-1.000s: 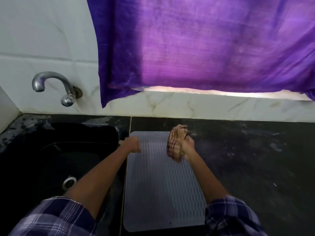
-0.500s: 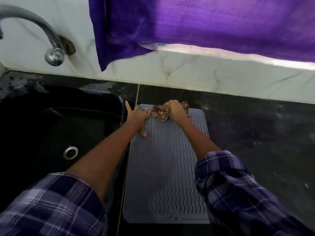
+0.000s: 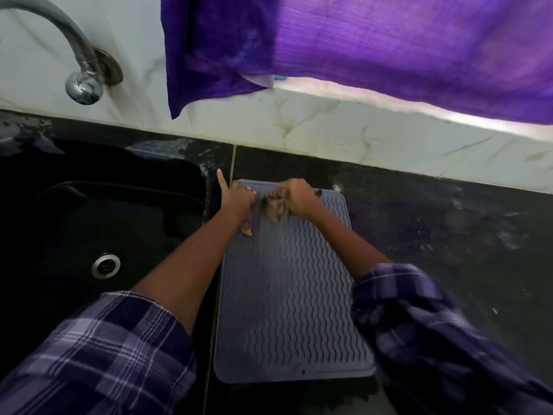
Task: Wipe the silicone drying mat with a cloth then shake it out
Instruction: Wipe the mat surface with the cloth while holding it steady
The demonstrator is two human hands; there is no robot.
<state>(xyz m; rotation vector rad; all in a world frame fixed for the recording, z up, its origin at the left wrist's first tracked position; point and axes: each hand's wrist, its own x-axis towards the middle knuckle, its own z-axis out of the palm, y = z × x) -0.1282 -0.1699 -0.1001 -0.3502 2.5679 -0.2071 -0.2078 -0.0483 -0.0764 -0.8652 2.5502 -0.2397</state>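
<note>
- The silicone drying mat (image 3: 294, 295) is a grey rounded-corner rectangle, ribbed all over with wavy raised lines inside a smooth border, with a small hole near the middle of its near edge.
- The mat lies flat on the dark, glossy stone counter (image 3: 449, 235), its left edge just beside the black sink (image 3: 98, 223) and its far edge close to the pale marbled wall (image 3: 329, 130).
- The cloth (image 3: 273, 206) is a bunched brown-and-cream wad, blurred, lying on the mat's far end.
- The right hand (image 3: 300, 197) is closed over the cloth, fingers curled around it and pressing it onto the mat.
- The left hand (image 3: 239, 200) rests on the mat's far left corner, fingers spread: one points off the mat toward the wall, the thumb lies along the mat's left edge.
- Both forearms come out of rolled purple plaid sleeves (image 3: 98, 354).
- Left of the mat, the sink holds a round metal drain (image 3: 105, 265); a curved chrome tap (image 3: 80, 70) juts from the wall above it.
- A purple curtain (image 3: 374, 46) of ribbed fabric hangs above the mat's far side.
</note>
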